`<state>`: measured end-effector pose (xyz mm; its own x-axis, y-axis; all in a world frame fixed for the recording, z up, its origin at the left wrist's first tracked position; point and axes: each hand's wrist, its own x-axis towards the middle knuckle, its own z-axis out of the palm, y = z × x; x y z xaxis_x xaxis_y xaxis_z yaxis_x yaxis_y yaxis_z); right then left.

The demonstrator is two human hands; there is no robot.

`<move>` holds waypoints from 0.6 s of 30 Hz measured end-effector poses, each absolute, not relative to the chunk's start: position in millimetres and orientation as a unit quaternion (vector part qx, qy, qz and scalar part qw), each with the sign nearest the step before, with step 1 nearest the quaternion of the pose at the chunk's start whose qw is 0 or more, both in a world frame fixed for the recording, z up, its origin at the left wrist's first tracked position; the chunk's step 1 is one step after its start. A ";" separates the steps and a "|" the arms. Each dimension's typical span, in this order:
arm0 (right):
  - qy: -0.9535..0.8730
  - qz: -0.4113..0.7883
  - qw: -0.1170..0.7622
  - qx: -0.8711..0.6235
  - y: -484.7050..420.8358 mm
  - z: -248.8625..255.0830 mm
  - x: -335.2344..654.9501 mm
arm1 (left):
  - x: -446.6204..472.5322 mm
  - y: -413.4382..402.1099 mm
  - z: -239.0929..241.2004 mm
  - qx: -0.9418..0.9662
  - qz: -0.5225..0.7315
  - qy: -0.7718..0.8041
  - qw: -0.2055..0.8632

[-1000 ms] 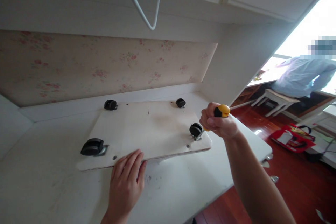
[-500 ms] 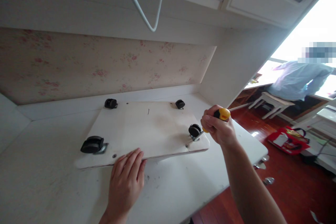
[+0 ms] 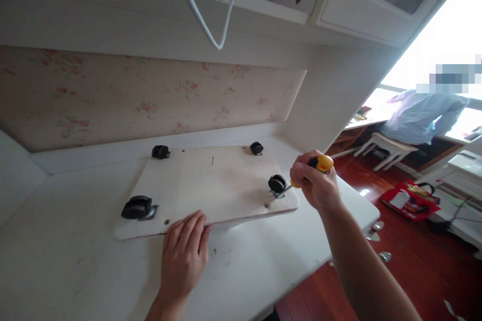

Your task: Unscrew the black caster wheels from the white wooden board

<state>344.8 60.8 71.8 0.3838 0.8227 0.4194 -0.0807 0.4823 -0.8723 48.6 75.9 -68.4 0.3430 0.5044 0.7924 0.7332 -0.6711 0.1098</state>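
A white board [image 3: 211, 188] lies on the white desk, with a black caster near each corner. My right hand [image 3: 315, 180] is closed around the yellow and black handle of a screwdriver [image 3: 324, 163]. The tool slants down to the left, its tip at the metal plate of the near right caster [image 3: 277, 184]; the exact contact is too small to make out. My left hand [image 3: 186, 251] rests on the board's near edge, fingers stretched flat over it. To its left is the near left caster [image 3: 137, 207]. The far casters [image 3: 160, 151] stand toward the wall.
Overhead runs a white shelf [image 3: 271, 7] with a white cable [image 3: 199, 20] hanging in a loop. White side panels flank the desk [image 3: 241, 271]. At right, a person [image 3: 425, 115] sits on a stool; a red bag [image 3: 408, 199] lies on the wooden floor.
The view has shifted slightly. Both hands keep their places: the left on the board's edge, the right on the screwdriver at the near right caster.
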 end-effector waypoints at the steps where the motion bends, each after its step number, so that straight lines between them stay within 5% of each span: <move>1: -0.466 0.319 0.723 -0.398 60.2 74.3 345.5 | 48.2 76.0 -68.3 -0.807 -0.429 -0.382 0.135; 18: -0.472 0.314 0.736 -0.370 51.7 89.9 345.6 | 47.4 77.0 -66.3 -0.808 -0.434 -0.377 0.129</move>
